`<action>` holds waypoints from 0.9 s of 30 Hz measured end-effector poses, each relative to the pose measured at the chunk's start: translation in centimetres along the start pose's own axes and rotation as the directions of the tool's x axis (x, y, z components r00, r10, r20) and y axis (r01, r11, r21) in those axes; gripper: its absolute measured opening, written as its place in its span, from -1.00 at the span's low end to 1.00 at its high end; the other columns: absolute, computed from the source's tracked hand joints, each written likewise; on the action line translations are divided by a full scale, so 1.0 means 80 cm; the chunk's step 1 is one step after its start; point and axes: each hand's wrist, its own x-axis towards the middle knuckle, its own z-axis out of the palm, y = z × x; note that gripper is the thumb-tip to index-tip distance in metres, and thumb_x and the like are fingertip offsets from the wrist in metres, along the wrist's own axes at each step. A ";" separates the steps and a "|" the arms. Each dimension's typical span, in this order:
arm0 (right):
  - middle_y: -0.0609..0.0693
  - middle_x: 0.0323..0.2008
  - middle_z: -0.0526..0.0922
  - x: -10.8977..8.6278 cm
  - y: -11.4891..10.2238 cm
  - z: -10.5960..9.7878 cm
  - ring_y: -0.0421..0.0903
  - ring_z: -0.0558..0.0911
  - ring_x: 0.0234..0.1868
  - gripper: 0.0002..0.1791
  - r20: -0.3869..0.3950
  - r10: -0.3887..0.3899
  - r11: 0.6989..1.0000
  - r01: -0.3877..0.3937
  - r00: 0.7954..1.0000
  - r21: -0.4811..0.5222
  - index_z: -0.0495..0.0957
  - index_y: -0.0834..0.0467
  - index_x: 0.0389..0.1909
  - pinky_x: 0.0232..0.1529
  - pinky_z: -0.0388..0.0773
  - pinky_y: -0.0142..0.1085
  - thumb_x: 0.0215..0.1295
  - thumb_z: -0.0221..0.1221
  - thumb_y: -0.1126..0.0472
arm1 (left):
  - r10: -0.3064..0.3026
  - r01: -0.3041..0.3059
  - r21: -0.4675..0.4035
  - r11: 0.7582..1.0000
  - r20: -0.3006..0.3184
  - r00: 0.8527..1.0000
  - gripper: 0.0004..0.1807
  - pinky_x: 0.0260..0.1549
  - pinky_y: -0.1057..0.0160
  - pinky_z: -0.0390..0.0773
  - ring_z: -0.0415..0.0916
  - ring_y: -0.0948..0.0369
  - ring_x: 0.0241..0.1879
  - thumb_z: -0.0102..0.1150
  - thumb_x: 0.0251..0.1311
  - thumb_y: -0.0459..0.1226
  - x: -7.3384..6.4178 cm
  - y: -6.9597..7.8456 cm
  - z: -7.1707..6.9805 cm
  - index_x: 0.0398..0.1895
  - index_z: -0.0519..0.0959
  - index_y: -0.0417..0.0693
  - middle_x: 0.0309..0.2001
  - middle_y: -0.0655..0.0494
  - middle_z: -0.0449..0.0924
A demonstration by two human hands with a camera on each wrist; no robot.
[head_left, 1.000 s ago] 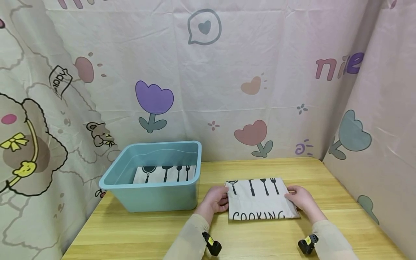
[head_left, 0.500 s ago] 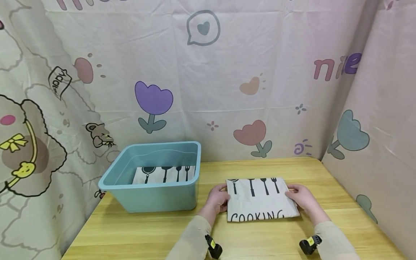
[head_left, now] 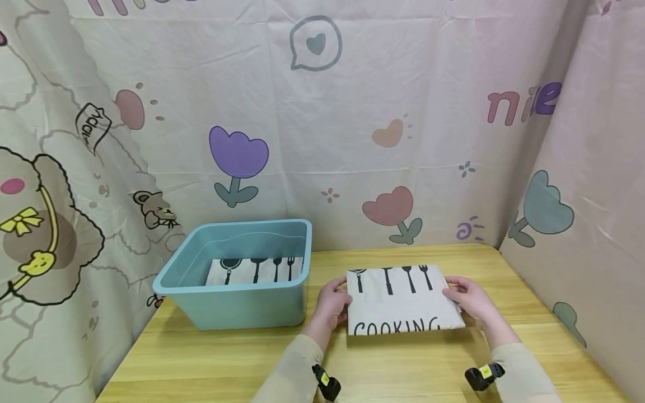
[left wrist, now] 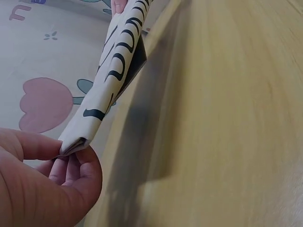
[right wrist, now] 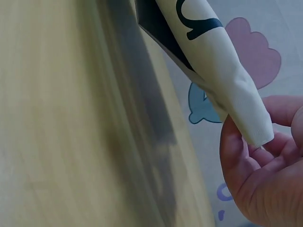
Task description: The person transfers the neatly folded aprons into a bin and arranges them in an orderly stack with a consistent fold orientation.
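Observation:
A folded white cloth (head_left: 400, 302), printed with black kitchen utensils and the word COOKING, is held level above the table. My left hand (head_left: 331, 305) pinches its left edge, thumb on top and fingers beneath. On the opposite edge, my right hand (head_left: 470, 299) grips it the same way. In the left wrist view the cloth (left wrist: 106, 78) shows its layered fold end, and its shadow falls on the wood below. The right wrist view shows the cloth's corner (right wrist: 246, 106) between thumb and fingers, with a dark flap hanging underneath.
A light blue plastic bin (head_left: 232, 305) stands to the left on the wooden table (head_left: 403, 375). Inside it lies another folded cloth (head_left: 257, 271) with the same utensil print. A patterned curtain (head_left: 322, 123) hangs behind the table and along both sides.
Both hands have raised the folded cloth off the table, so it sits slightly higher and farther back in the head view. The bin and its contents have not moved.

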 end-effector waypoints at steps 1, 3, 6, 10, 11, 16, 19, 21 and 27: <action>0.18 -0.13 0.55 -0.001 -0.001 -0.001 -0.15 0.56 -0.28 -0.39 0.001 -0.004 1.000 0.004 1.000 0.012 0.20 0.53 0.33 -0.32 0.62 -0.28 0.39 0.15 0.31 | 0.008 -0.008 -0.009 1.000 0.001 1.000 -0.26 -0.49 0.23 0.58 0.60 0.08 -0.27 0.10 0.06 -0.60 -0.001 0.002 -0.001 0.38 0.42 -0.03 -0.03 -0.05 0.63; 0.11 -0.16 0.56 -0.001 -0.004 -0.001 -0.17 0.56 -0.29 -0.38 0.002 -0.007 0.999 0.007 1.000 0.045 0.19 0.52 0.34 -0.33 0.62 -0.28 0.40 0.15 0.31 | 0.018 -0.018 -0.031 0.999 0.001 1.000 -0.26 -0.45 0.20 0.59 0.60 0.08 -0.26 0.10 0.06 -0.60 -0.003 0.005 -0.002 0.38 0.42 -0.02 -0.05 -0.05 0.62; 0.02 -0.20 0.56 -0.002 -0.006 -0.002 -0.21 0.57 -0.30 -0.36 0.011 -0.017 0.995 0.016 1.000 0.100 0.15 0.52 0.36 -0.32 0.63 -0.28 0.40 0.15 0.31 | 0.032 -0.033 -0.039 0.999 -0.008 0.999 -0.26 -0.42 0.19 0.58 0.57 0.08 -0.26 0.10 0.06 -0.59 -0.004 0.009 -0.003 0.37 0.43 0.00 -0.08 -0.04 0.60; -0.04 -0.23 0.55 -0.004 -0.010 -0.003 -0.23 0.58 -0.32 -0.35 0.023 -0.028 0.986 0.024 0.999 0.165 0.12 0.52 0.37 -0.32 0.64 -0.27 0.41 0.14 0.31 | 0.053 -0.053 -0.027 0.998 -0.025 0.998 -0.28 -0.47 0.20 0.52 0.54 0.09 -0.31 0.11 0.07 -0.58 -0.006 0.013 -0.003 0.37 0.44 0.02 -0.12 -0.01 0.60; -0.06 -0.23 0.54 -0.004 -0.011 -0.004 -0.23 0.58 -0.32 -0.35 0.024 -0.033 0.984 0.028 0.999 0.176 0.11 0.52 0.37 -0.33 0.64 -0.28 0.41 0.13 0.31 | 0.059 -0.060 -0.029 0.998 -0.026 0.998 -0.28 -0.48 0.20 0.51 0.54 0.09 -0.32 0.10 0.07 -0.58 -0.006 0.015 -0.003 0.36 0.45 0.02 -0.13 -0.01 0.60; -0.08 -0.24 0.52 -0.006 -0.015 -0.009 -0.24 0.58 -0.33 -0.37 0.021 -0.060 0.977 0.054 0.998 0.204 0.10 0.52 0.37 -0.35 0.64 -0.29 0.42 0.11 0.33 | 0.105 -0.106 -0.030 0.994 -0.022 0.994 -0.28 -0.53 0.20 0.49 0.54 0.10 -0.36 0.11 0.06 -0.59 -0.011 0.023 -0.003 0.35 0.47 0.03 -0.19 0.00 0.62; -0.08 -0.24 0.51 -0.008 -0.018 -0.012 -0.24 0.58 -0.32 -0.36 0.019 -0.071 0.976 0.066 0.997 0.207 0.09 0.52 0.38 -0.34 0.64 -0.29 0.43 0.10 0.33 | 0.112 -0.113 -0.027 0.993 -0.025 0.993 -0.30 -0.49 0.19 0.51 0.53 0.09 -0.31 0.12 0.10 -0.58 -0.015 0.029 -0.003 0.35 0.47 0.06 -0.18 0.01 0.60; -0.08 -0.23 0.51 -0.009 -0.020 -0.014 -0.24 0.57 -0.31 -0.36 0.019 -0.076 0.975 0.070 0.997 0.209 0.08 0.51 0.38 -0.33 0.64 -0.29 0.43 0.11 0.33 | 0.115 -0.115 -0.026 0.993 -0.029 0.993 -0.31 -0.47 0.19 0.52 0.51 0.08 -0.26 0.14 0.12 -0.57 -0.018 0.034 -0.003 0.35 0.48 0.09 -0.18 0.01 0.58; -0.10 -0.26 0.52 -0.012 -0.031 -0.021 -0.23 0.57 -0.33 -0.52 0.005 -0.103 0.961 0.099 0.995 0.257 0.28 0.42 0.29 -0.37 0.64 -0.30 0.42 0.11 0.37 | 0.143 -0.144 -0.054 0.988 -0.014 0.990 -0.31 -0.46 0.19 0.53 0.50 0.08 -0.24 0.13 0.13 -0.58 -0.028 0.051 -0.006 0.34 0.49 0.10 -0.18 0.00 0.57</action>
